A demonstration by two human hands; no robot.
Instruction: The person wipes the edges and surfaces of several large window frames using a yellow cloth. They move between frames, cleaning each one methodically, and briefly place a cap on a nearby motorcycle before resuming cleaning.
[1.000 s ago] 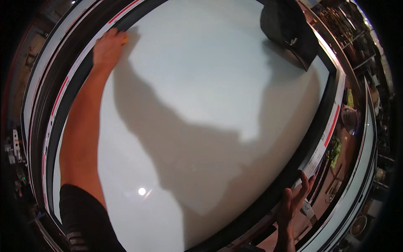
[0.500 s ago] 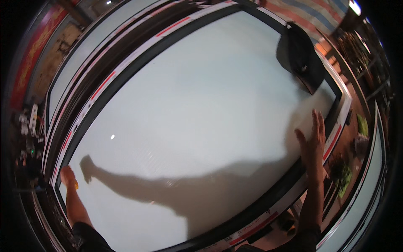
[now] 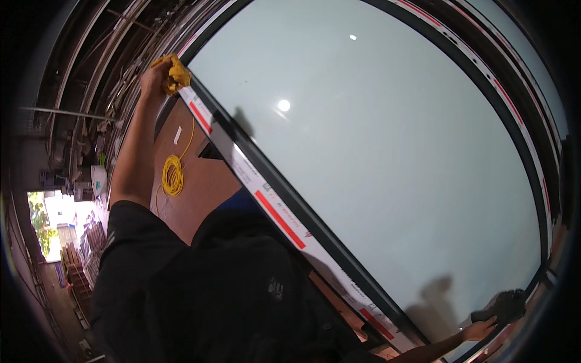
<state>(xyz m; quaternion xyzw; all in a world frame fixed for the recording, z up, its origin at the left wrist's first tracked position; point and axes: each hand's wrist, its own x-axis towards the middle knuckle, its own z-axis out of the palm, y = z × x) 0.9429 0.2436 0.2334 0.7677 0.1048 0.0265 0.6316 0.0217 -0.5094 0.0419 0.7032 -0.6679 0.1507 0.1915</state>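
I have the left hand (image 3: 155,78) closed around a yellow cloth (image 3: 177,75), bunched at its right side over the far left corner of the pale panel (image 3: 363,151). At the near right, the right hand (image 3: 480,330) meets a dark cap (image 3: 509,307); so close to the view's rim, I cannot tell whether it grips.

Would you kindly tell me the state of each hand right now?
Left hand: closed, holding a yellow cloth.
Right hand: at the black cap; its grip cannot be told.
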